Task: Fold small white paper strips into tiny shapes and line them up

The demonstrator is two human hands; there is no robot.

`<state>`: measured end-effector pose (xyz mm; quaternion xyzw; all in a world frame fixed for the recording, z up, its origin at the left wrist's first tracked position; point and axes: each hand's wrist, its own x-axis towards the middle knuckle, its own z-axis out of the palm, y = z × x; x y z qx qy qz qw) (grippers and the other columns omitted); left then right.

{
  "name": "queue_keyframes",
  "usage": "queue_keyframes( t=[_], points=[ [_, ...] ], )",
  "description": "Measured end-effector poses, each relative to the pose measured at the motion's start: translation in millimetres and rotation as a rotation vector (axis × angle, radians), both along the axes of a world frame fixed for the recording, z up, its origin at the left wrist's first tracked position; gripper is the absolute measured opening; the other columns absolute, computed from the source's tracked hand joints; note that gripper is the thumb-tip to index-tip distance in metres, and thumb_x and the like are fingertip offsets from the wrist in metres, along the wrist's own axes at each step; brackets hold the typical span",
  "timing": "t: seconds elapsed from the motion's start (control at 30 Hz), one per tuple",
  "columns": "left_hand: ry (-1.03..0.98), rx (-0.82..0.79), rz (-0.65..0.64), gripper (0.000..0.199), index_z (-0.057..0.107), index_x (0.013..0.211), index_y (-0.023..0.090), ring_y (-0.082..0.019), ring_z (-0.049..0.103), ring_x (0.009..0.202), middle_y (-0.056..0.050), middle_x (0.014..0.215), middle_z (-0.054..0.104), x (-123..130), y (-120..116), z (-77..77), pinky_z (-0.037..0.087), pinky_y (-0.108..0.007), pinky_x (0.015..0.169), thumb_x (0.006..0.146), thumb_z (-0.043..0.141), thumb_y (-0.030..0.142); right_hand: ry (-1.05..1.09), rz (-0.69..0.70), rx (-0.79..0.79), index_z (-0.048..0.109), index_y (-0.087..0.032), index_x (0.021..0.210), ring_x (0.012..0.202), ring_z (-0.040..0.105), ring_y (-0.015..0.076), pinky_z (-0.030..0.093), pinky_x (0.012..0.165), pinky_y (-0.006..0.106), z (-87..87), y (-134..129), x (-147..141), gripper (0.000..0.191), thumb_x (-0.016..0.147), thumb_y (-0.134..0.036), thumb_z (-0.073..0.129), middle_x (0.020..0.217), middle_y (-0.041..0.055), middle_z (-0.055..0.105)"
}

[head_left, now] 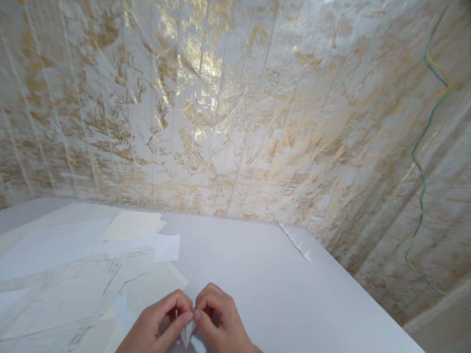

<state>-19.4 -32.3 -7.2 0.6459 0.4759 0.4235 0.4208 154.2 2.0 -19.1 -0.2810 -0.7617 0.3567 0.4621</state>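
Note:
At the bottom centre, my left hand (162,321) and my right hand (221,316) meet over the white table. Between their fingertips is a small piece of folded white paper (187,335), narrow and pointed toward me. Thumbs and forefingers of both hands pinch it from either side; the fingers hide its upper part. To the left of my left hand lie loose paper sheets (73,294), some blank and some with print or ruled lines.
A row of small folded white paper pieces (295,242) lies near the table's right far edge. The white table (235,255) meets a gold-patterned curtain (221,122) at the back. A green-yellow wire (421,181) hangs down at the right.

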Motion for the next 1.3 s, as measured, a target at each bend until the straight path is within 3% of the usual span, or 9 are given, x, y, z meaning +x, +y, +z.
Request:
queue_keyframes(
  t=[0.17, 0.4, 0.63, 0.73, 0.8, 0.87, 1.1, 1.2, 1.3],
  points=[
    [-0.013, -0.063, 0.042, 0.033, 0.055, 0.068, 0.023, -0.018, 0.052, 0.068, 0.005, 0.066, 0.051, 2.0, -1.7, 1.9, 0.04, -0.027, 0.067, 0.085, 0.055, 0.052, -0.022, 0.04, 0.019, 0.05, -0.02, 0.064, 0.063, 0.049, 0.0137, 0.038, 0.062, 0.025, -0.8, -1.6, 0.4, 0.026, 0.085, -0.031, 0.059, 0.063, -0.0016, 0.052],
    [-0.004, -0.073, 0.062, 0.031, 0.05, 0.069, 0.024, -0.016, 0.046, 0.064, 0.007, 0.065, 0.042, 1.5, 0.7, 6.0, 0.038, -0.026, 0.062, 0.082, 0.056, 0.051, -0.141, -0.084, -0.025, 0.05, -0.02, 0.063, 0.066, 0.05, 0.0141, 0.037, 0.066, 0.027, 1.8, -4.3, 1.8, 0.026, 0.085, -0.025, 0.061, 0.063, -0.0019, 0.054],
    [0.13, -0.074, 0.007, 0.024, 0.056, 0.092, 0.026, -0.019, 0.059, 0.077, 0.004, 0.078, 0.057, -6.4, 2.8, 0.9, 0.046, -0.029, 0.073, 0.094, 0.043, 0.046, -0.256, -0.155, -0.077, 0.051, -0.021, 0.061, 0.073, 0.052, 0.0173, 0.039, 0.077, 0.031, 5.4, -2.7, 6.5, 0.023, 0.079, -0.013, 0.064, 0.064, -0.0015, 0.058],
    [0.261, 0.017, -0.04, 0.027, 0.059, 0.088, 0.027, -0.022, 0.062, 0.087, 0.0, 0.087, 0.064, -9.2, 3.9, -3.7, 0.047, -0.032, 0.082, 0.097, 0.039, 0.041, -0.239, -0.1, -0.18, 0.062, -0.021, 0.079, 0.081, 0.057, 0.0174, 0.041, 0.079, 0.029, 7.7, -2.2, 7.8, 0.02, 0.072, -0.003, 0.065, 0.076, -0.0012, 0.065],
    [0.312, 0.055, -0.046, 0.028, 0.062, 0.09, 0.028, -0.023, 0.063, 0.093, -0.001, 0.093, 0.066, -10.1, 3.6, -5.9, 0.047, -0.034, 0.086, 0.098, 0.037, 0.038, -0.175, -0.006, -0.276, 0.062, -0.021, 0.099, 0.081, 0.06, 0.0157, 0.043, 0.08, 0.028, 10.2, -2.3, 8.5, 0.04, 0.067, 0.003, 0.066, 0.083, -0.0026, 0.068],
    [0.331, 0.057, -0.044, 0.028, 0.062, 0.094, 0.028, -0.023, 0.063, 0.095, -0.002, 0.096, 0.066, -10.5, 2.5, -7.3, 0.048, -0.035, 0.088, 0.098, 0.036, 0.037, -0.148, 0.046, -0.32, 0.062, -0.021, 0.105, 0.078, 0.061, 0.0144, 0.045, 0.079, 0.026, 12.7, -2.5, 9.1, 0.048, 0.065, 0.005, 0.066, 0.083, -0.004, 0.068],
    [0.375, 0.052, -0.084, 0.014, 0.061, 0.094, 0.026, -0.024, 0.062, 0.096, -0.002, 0.096, 0.065, -9.4, 0.1, -8.7, 0.048, -0.039, 0.089, 0.091, 0.048, 0.027, -0.335, -0.101, -0.247, 0.074, -0.021, 0.083, 0.081, 0.057, 0.0166, 0.041, 0.076, 0.026, 22.6, -2.3, 12.3, 0.032, 0.069, 0.005, 0.061, 0.073, -0.0017, 0.063],
    [0.398, 0.064, -0.041, 0.011, 0.059, 0.084, 0.024, -0.023, 0.061, 0.089, -0.001, 0.089, 0.063, -8.0, 1.4, -9.7, 0.048, -0.037, 0.084, 0.082, 0.052, 0.017, -0.372, -0.083, -0.218, 0.072, -0.021, 0.077, 0.082, 0.056, 0.0174, 0.041, 0.076, 0.027, 25.4, -0.5, 14.2, 0.031, 0.068, 0.005, 0.058, 0.074, -0.0012, 0.061],
    [0.421, 0.138, -0.048, 0.014, 0.055, 0.074, 0.024, -0.022, 0.059, 0.083, 0.001, 0.082, 0.062, -7.1, 3.1, -12.1, 0.047, -0.034, 0.078, 0.083, 0.049, 0.015, -0.382, 0.007, -0.109, 0.067, -0.021, 0.071, 0.084, 0.057, 0.0176, 0.041, 0.082, 0.029, 25.4, 2.7, 16.3, 0.03, 0.065, 0.006, 0.054, 0.074, -0.0017, 0.062]
  ],
)
